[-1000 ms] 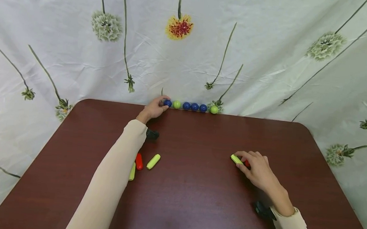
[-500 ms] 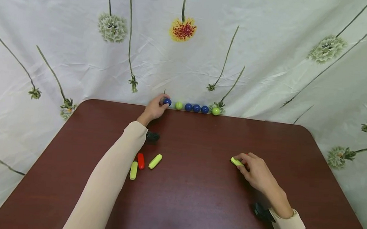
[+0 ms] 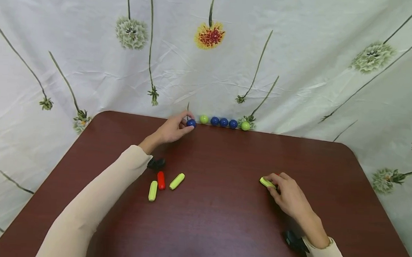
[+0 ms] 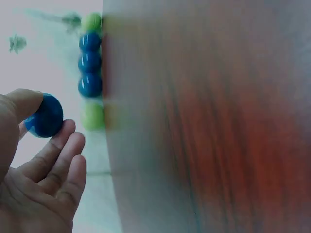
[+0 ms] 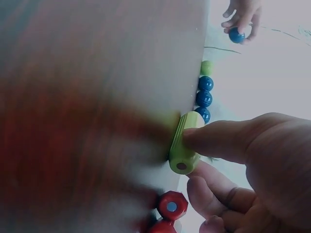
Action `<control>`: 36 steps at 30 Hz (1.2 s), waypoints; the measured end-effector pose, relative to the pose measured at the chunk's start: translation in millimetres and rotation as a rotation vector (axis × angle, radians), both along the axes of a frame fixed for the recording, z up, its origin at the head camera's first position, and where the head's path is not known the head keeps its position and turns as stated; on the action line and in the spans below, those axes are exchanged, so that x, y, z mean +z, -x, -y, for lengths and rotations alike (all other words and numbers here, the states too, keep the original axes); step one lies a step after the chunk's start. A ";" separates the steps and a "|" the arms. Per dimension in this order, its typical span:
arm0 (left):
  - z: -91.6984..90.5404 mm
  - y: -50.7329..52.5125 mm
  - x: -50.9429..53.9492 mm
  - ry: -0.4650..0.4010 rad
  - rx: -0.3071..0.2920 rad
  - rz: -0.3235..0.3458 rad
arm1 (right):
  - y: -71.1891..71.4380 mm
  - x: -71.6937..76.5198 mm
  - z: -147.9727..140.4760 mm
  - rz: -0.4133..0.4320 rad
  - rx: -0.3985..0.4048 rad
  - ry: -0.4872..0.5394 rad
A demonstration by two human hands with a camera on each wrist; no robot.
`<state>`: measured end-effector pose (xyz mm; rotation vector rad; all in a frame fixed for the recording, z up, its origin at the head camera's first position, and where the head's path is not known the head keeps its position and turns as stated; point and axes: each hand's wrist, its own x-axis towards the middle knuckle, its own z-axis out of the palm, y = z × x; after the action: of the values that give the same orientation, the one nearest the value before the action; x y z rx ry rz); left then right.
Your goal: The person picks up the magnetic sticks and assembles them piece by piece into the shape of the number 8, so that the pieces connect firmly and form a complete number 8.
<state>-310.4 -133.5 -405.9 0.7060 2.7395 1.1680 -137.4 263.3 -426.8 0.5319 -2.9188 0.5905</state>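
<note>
My left hand (image 3: pixel 172 130) pinches a glossy blue ball (image 3: pixel 191 123) between thumb and fingers by the table's far edge. In the left wrist view that blue ball (image 4: pixel 47 116) is apart from the row, with the other fingers spread below it. Nearest to it in the row is a lime-green ball (image 3: pixel 204 119). At the right of the table, my right hand (image 3: pixel 291 195) grips a ridged lime-green rod (image 3: pixel 267 182) with thumb and fingers. Red rods (image 5: pixel 172 206) lie close by in the right wrist view, mostly hidden under the hand from the head.
Three blue balls (image 3: pixel 223 122) and another lime-green ball (image 3: pixel 245 125) continue the row along the far edge. Two lime-green rods (image 3: pixel 152 191) and a red rod (image 3: pixel 161 180) lie left of centre on the brown table (image 3: pixel 208 225). A flowered white cloth (image 3: pixel 181 61) hangs behind.
My left hand has drawn the blue ball out of the row, slightly toward me, and the left forearm has swung outward. The right hand stays nearly still on its lime-green rod.
</note>
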 end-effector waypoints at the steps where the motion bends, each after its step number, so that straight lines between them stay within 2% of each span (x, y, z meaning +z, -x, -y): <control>1: -2.0 -5.7 2.2 0.006 -0.020 0.000 | -0.1 -0.3 0.3 -0.005 -0.003 -0.006; 5: -12.8 -29.8 9.4 0.013 -0.100 0.007 | 1.0 -1.6 1.6 -0.039 0.001 -0.046; 8: -22.5 -46.8 10.5 0.011 -0.160 0.014 | 2.5 -1.9 2.0 -0.058 0.021 -0.068; 11: -31.6 -61.4 9.5 0.016 -0.222 0.021 | 3.6 -1.2 2.5 -0.046 0.032 -0.072; 15: -41.2 -76.2 7.6 0.044 -0.269 0.032 | 3.9 1.4 3.6 0.000 0.024 -0.068; 22: -56.0 -96.5 3.2 0.048 -0.294 0.047 | 4.3 6.3 11.0 0.020 0.048 -0.052; 28: -73.4 -112.8 -7.1 0.031 -0.295 0.061 | 7.3 12.4 27.4 0.023 0.100 -0.014; 33: -86.4 -122.8 -16.3 0.023 -0.270 0.063 | 9.1 13.8 42.9 0.041 0.127 0.001; 36: -91.6 -126.2 -17.9 0.017 -0.248 0.053 | 9.3 12.7 48.8 0.043 0.142 -0.007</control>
<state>-184.2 -42.0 -423.8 0.9652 2.5256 1.0899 -146.7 214.5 -414.2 0.7411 -2.9414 0.6160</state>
